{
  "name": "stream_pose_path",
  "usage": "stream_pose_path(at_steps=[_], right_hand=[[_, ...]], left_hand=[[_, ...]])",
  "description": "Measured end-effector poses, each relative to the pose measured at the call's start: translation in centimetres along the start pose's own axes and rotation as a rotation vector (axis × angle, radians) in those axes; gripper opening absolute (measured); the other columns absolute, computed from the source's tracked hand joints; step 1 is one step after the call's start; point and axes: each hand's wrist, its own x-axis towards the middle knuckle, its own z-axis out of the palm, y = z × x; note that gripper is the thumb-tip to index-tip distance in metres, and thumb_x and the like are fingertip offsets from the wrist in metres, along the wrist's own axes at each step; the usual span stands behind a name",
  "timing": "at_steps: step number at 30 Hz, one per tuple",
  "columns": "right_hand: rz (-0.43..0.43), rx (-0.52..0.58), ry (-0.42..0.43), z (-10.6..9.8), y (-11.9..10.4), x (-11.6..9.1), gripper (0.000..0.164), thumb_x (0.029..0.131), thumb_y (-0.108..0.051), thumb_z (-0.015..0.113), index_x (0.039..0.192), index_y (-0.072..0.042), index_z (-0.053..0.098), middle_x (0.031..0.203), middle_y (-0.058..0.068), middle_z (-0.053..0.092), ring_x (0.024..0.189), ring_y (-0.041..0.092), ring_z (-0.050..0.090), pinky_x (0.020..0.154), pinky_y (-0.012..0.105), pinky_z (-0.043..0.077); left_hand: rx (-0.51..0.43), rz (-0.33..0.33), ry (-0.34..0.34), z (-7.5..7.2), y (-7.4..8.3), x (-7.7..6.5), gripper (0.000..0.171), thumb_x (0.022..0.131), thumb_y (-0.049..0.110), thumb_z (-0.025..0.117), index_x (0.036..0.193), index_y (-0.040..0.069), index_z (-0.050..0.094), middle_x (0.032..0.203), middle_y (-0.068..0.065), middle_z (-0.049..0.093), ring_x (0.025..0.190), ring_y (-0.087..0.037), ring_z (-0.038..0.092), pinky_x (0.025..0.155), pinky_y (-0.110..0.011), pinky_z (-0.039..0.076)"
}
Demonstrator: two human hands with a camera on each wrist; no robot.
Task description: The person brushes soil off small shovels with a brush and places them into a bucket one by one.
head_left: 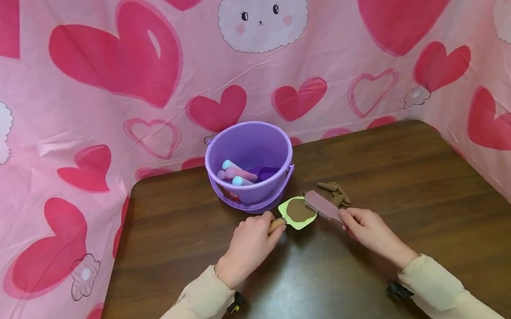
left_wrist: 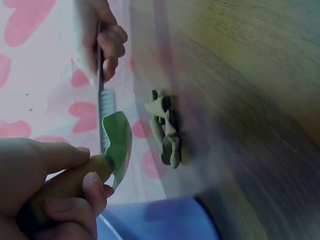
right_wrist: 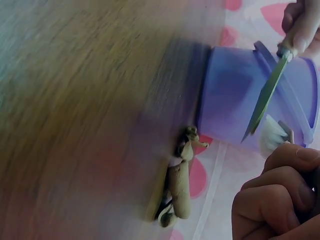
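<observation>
My left hand [head_left: 249,241] grips the wooden handle [left_wrist: 75,182] of a small green shovel [left_wrist: 118,142], held above the table. A flat, rounded brown patch [head_left: 299,210] covers most of the blade's upper face; I cannot tell what it is made of. In my right hand [head_left: 372,231] is a pink brush [head_left: 321,203], held by its handle, pale bristles [left_wrist: 107,107] towards the shovel. The brush head overlaps the blade's right edge in the head view; whether they touch is unclear. Several brown clay-like pieces [right_wrist: 180,187] lie in a heap on the table just beyond the brush.
A purple bucket [head_left: 253,198] stands behind the shovel, its handle lowered at the front. Inside lie several thick pastel sticks [head_left: 239,173] and a dark purple thing [head_left: 267,173]. The dark wooden table [head_left: 176,218] ends at a pink heart-patterned cloth [head_left: 205,69] behind and at the sides.
</observation>
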Motion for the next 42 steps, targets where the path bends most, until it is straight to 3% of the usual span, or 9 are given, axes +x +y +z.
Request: stream_pose_path(at_steps=[5,14,29,37,42], right_hand=[[-0.054,-0.016,-0.005,0.5,-0.8,0.0,0.037,0.097,-0.037,0.046,0.077,-0.009,0.058,0.055,-0.005,0.046,0.046,0.009,0.041,0.045,0.025,0.034],[-0.14,-0.032,-0.105,1.3,-1.5,-0.1,0.034,0.096,-0.036,0.05,0.075,-0.011,0.055,0.055,-0.007,0.046,0.047,0.007,0.042,0.045,0.024,0.036],[-0.141,-0.167,0.089,1.3,-1.6,0.3,0.032,0.096,-0.036,0.05,0.07,-0.018,0.053,0.055,-0.008,0.039,0.048,0.008,0.036,0.045,0.024,0.031],[-0.13,-0.188,0.169,1.0,-1.0,0.5,0.034,0.097,-0.029,0.05,0.066,-0.016,0.048,0.056,-0.006,0.037,0.049,0.01,0.036,0.047,0.025,0.031],[-0.181,-0.145,0.111,1.1,-1.6,0.2,0.031,0.096,-0.032,0.051,0.068,-0.018,0.049,0.056,-0.009,0.037,0.048,0.007,0.035,0.046,0.024,0.031]], left_hand=[[0.046,0.014,0.04,0.7,0.8,0.7,0.035,0.087,0.035,0.063,0.064,0.016,0.044,0.052,0.003,0.037,0.045,-0.019,0.046,0.042,-0.035,0.039],[0.151,0.017,0.069,1.2,1.6,1.3,0.038,0.085,0.038,0.063,0.06,0.018,0.043,0.049,0.004,0.039,0.044,-0.023,0.051,0.039,-0.035,0.035],[0.112,0.047,0.16,1.2,1.8,1.6,0.032,0.087,0.033,0.063,0.063,0.017,0.051,0.049,0.005,0.043,0.043,-0.021,0.049,0.037,-0.033,0.033],[0.097,0.048,0.138,1.2,1.7,1.4,0.033,0.087,0.033,0.063,0.061,0.018,0.049,0.049,0.007,0.04,0.043,-0.017,0.048,0.038,-0.031,0.032],[0.111,0.034,0.121,1.5,1.7,1.4,0.034,0.088,0.033,0.062,0.061,0.019,0.046,0.049,0.007,0.04,0.043,-0.017,0.047,0.038,-0.031,0.032]])
